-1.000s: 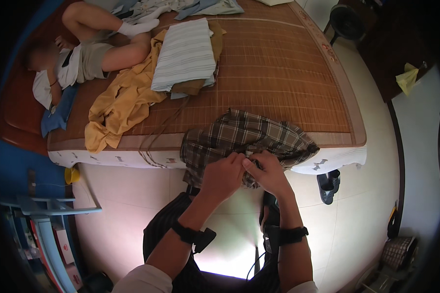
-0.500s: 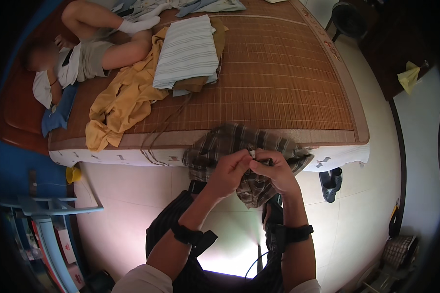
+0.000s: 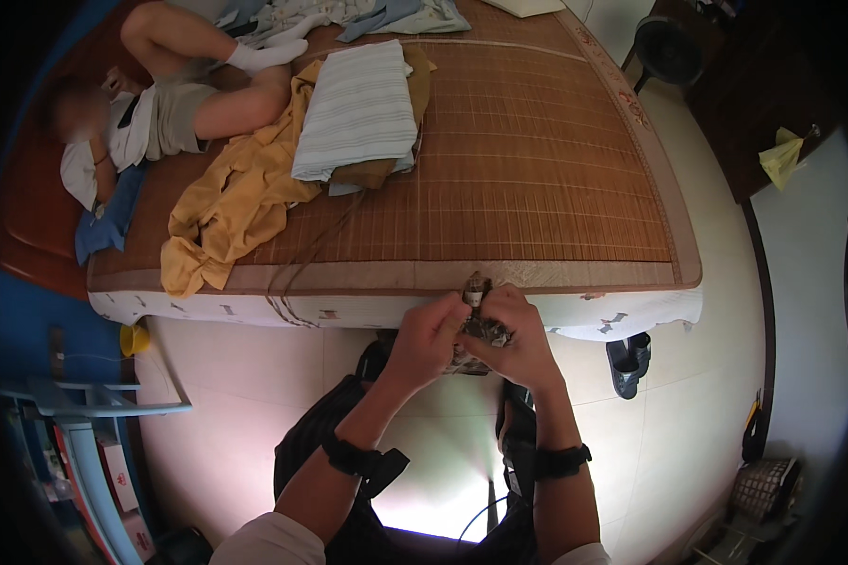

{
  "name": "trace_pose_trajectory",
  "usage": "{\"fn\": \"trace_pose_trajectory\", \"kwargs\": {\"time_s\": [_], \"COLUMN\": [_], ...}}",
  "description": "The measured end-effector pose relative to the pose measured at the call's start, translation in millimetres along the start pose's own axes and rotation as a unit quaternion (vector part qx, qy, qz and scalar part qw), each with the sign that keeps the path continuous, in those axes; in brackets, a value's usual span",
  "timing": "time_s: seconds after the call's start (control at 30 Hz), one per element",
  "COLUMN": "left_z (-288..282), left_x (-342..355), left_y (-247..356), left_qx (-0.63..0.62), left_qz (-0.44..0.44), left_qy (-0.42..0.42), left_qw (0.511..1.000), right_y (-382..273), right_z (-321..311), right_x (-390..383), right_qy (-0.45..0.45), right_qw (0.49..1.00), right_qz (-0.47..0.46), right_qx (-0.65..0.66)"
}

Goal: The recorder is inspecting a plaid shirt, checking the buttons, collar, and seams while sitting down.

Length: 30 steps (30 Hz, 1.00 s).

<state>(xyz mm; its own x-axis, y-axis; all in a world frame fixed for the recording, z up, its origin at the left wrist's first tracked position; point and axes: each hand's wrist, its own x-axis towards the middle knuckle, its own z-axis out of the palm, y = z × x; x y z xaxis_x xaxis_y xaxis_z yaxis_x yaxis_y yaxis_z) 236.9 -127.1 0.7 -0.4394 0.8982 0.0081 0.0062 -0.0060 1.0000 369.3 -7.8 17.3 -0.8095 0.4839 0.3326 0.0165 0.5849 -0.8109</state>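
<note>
My left hand (image 3: 426, 339) and my right hand (image 3: 516, 334) are close together at the front edge of the bed, both closed on a brown plaid garment (image 3: 481, 329). The cloth is gathered up between my fingers, with a small white label showing near its top; most of the rest is hidden behind my hands. A yellow garment (image 3: 219, 212) lies crumpled on the mat (image 3: 537, 160) to the left, beside a folded striped light cloth (image 3: 353, 108) on other folded fabric.
A person (image 3: 165, 122) lies on the bed's left side. Black slippers (image 3: 626, 365) are on the floor to the right, a black fan (image 3: 664, 52) at back right, a pale blue stool (image 3: 94, 403) and yellow bucket (image 3: 134, 339) at left.
The plaid garment, spread over the bed edge a second ago, has slid off the mat and is now bunched between my two hands.
</note>
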Motion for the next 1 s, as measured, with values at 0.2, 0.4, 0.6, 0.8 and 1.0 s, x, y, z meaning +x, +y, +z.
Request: {"fn": "trace_pose_trajectory", "kwargs": {"time_s": [0.2,0.4,0.6,0.8,1.0], "left_z": [2,3,2,-5,-4], "left_x": [-2,-2,-2,-2,-2], "left_y": [7,0,5,3,9], "left_qx": [0.26,0.216,0.283,0.266,0.284], "left_qz": [0.096,0.1,0.08,0.061,-0.054], "left_qy": [0.022,0.034,0.042,0.078,0.029], "left_qw": [0.961,0.971,0.955,0.959,0.957], "right_y": [9,15,2,-2,8], "right_z": [19,17,16,18,20], "right_x": [-11,-11,-8,-7,-13], "right_qy": [0.058,0.042,0.037,-0.009,-0.029], "right_qw": [0.995,0.98,0.984,0.976,0.978], "right_qz": [0.072,0.19,0.168,0.112,0.015], "right_qx": [-0.038,-0.03,-0.043,-0.187,-0.207]}}
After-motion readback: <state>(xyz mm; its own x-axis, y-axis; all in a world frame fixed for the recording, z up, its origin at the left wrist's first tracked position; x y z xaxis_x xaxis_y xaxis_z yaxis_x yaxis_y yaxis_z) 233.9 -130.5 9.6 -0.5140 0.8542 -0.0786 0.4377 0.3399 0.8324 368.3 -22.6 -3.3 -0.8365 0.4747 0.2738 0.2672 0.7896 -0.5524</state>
